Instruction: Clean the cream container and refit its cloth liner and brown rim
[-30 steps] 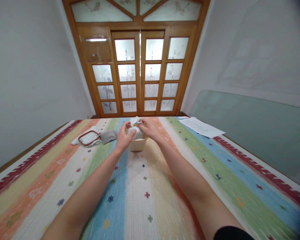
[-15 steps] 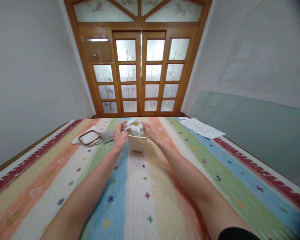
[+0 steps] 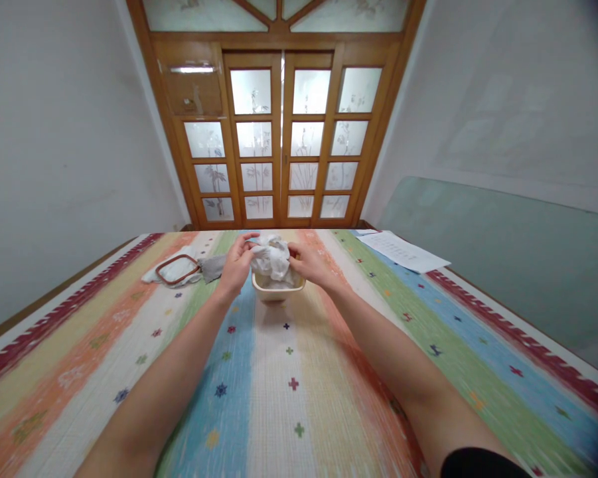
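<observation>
A crumpled white plastic bag [image 3: 273, 255] bunches up out of a small cream bin [image 3: 279, 294] at the far middle of the table. From the left, my left hand [image 3: 237, 263] pinches the bag's edge between thumb and fingers. On the other side my right hand [image 3: 306, 261] is closed on the bag near the bin's right rim. The bin leans, so part of its inside shows with the bag lining it. Both hands' fingertips are partly hidden by the plastic.
Left of the bin lie a brown rounded frame [image 3: 178, 269] on white cloth and a grey cloth [image 3: 212, 267]. Printed paper sheets [image 3: 403, 252] rest at the far right. A striped cloth [image 3: 273, 398] covers the table; a pale green board [image 3: 498, 245] stands along the right side.
The bag has been pulled higher and bunched together above the bin. The bin has tipped, its opening now facing me more. Both hands stay at the bag's sides.
</observation>
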Action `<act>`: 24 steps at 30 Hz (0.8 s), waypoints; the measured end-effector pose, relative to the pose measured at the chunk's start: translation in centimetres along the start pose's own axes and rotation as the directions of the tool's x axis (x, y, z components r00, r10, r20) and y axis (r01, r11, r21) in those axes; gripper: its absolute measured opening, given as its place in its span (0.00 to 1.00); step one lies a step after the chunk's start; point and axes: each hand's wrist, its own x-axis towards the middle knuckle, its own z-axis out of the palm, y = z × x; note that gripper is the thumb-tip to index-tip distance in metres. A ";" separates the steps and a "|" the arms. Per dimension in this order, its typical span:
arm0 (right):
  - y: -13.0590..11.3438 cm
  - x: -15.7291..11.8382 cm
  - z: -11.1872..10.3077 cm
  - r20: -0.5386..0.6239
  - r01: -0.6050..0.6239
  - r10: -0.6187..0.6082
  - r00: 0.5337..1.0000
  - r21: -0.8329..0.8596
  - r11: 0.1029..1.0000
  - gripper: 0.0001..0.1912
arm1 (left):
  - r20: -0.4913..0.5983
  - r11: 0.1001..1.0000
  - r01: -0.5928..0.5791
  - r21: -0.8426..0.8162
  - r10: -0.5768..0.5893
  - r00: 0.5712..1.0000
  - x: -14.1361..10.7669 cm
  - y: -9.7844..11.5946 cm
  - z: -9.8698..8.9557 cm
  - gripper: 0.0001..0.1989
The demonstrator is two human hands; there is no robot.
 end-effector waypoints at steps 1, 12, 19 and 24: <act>-0.4 -0.1 0.1 -0.007 0.012 -0.012 1.000 0.016 1.000 0.09 | 0.025 0.995 -0.031 0.097 0.029 0.999 -0.3 0.6 0.0 0.21; -2.8 -0.8 -0.4 -0.002 -0.165 0.165 0.986 0.022 0.986 0.09 | 0.156 0.869 -0.251 0.426 0.203 0.967 -1.3 1.5 -0.1 0.27; -1.8 -0.9 0.2 0.037 -0.213 0.214 0.976 -0.040 0.976 0.09 | 0.069 0.984 -0.060 0.169 0.049 0.996 -0.5 -0.3 -0.5 0.06; -1.7 -0.8 0.9 0.071 -0.059 0.044 0.997 0.224 0.973 0.14 | 0.107 0.997 0.051 0.055 -0.057 0.993 -0.7 -0.1 0.0 0.04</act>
